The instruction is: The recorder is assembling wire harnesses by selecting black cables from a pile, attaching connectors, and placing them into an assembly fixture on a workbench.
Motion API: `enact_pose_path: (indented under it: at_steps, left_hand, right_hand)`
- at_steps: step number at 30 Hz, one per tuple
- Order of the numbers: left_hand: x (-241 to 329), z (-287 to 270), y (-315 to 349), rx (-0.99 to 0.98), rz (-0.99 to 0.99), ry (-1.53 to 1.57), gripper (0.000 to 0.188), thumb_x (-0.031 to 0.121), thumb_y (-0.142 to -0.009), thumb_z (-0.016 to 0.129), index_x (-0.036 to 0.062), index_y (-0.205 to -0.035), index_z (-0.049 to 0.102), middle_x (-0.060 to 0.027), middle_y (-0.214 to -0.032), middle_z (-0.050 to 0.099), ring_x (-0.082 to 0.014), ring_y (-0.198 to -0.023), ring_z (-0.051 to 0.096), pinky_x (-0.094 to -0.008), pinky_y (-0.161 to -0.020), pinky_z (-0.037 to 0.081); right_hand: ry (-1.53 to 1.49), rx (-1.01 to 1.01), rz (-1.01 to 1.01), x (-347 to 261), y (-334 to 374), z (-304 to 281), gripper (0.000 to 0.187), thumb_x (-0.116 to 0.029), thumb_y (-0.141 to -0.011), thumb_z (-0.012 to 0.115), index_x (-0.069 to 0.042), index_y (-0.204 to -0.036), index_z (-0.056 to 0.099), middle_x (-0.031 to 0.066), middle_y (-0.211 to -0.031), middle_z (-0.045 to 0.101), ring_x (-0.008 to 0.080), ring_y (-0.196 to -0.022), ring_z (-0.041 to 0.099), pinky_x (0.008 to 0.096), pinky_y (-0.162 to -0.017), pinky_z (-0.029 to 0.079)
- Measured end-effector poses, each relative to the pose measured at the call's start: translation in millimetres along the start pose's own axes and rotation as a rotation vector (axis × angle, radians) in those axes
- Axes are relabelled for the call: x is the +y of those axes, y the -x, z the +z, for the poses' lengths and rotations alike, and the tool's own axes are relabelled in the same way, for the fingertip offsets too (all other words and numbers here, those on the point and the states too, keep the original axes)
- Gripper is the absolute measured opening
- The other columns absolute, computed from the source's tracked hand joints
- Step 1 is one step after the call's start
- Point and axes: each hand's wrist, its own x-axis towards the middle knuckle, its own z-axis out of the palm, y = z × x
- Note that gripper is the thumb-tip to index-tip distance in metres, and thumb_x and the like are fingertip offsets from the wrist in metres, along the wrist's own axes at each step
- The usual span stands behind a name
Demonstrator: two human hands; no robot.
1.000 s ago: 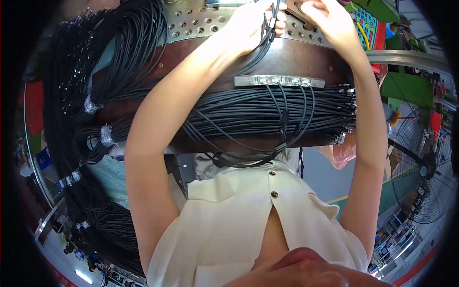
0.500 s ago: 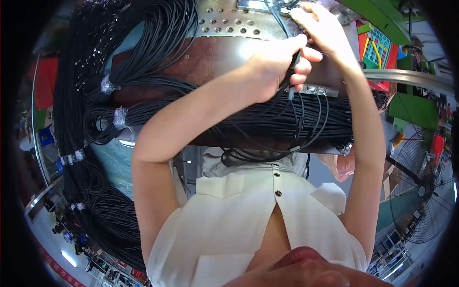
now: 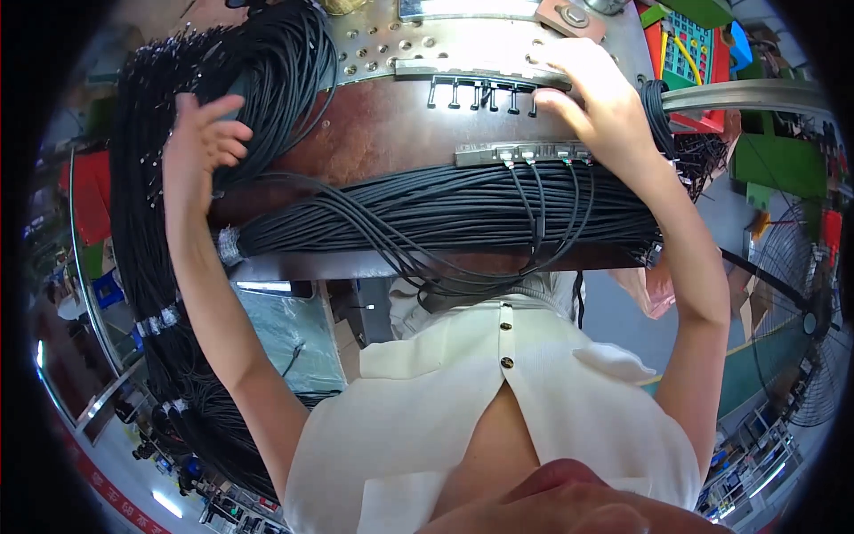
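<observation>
My left hand is raised over the black cable bundles at the left, fingers apart and nothing in them. My right hand is open, with bent, spread fingers at the right end of a metal bar. Whether its fingertips touch the bar I cannot tell. A row of small black T-shaped plastic pieces sticks out from the bar's near side. Closer to me lies a metal block with several cable ends seated in it, its right end near my right wrist. Thin black cables loop down from it.
A thick bundle of black cables lies along the table's near edge. Coiled cables with silvery tips pile up at the left. Behind the bar is a perforated metal plate. A red and green control box stands at the back right.
My left hand has let go of a dark cable and swung far left, opening. My right hand has come nearer from the back. The bar with its black pieces now shows.
</observation>
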Motion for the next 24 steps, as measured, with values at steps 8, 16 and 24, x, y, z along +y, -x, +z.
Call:
enact_pose_path:
  at_steps: [8,16,24]
  left_hand:
    - [2,229,66,-0.771,0.048,0.196,0.046,0.038,-0.101,0.044,-0.0012,-0.118,0.058,-0.0109,-0.088,0.069,-0.0140,-0.076,0.065,-0.0255,-0.070,0.052]
    - [76,238,-37,-0.632,0.207,0.593,0.022,0.015,-0.098,0.047,-0.0017,-0.108,0.056,-0.0084,-0.089,0.061,-0.0135,-0.064,0.054,-0.0285,-0.066,0.051]
    - [64,237,-114,-0.523,0.728,0.270,0.011,0.004,-0.093,0.051,-0.0016,-0.096,0.060,-0.0068,-0.083,0.061,-0.0144,-0.069,0.057,-0.0247,-0.061,0.051]
  right_hand:
    - [-0.357,-0.252,0.142,-22,12,0,0.016,-0.017,-0.084,0.063,-0.007,-0.097,0.066,0.0106,-0.096,0.065,0.0279,-0.087,0.062,0.0375,-0.080,0.049]
    - [-0.701,0.042,0.029,31,-73,7,0.024,-0.020,-0.091,0.057,-0.002,-0.102,0.067,0.0151,-0.095,0.068,0.0256,-0.084,0.064,0.0353,-0.075,0.050]
    - [-0.002,0.011,0.008,56,-69,23,0.025,-0.016,-0.090,0.051,-0.004,-0.108,0.065,0.0164,-0.104,0.066,0.0293,-0.090,0.063,0.0386,-0.080,0.049]
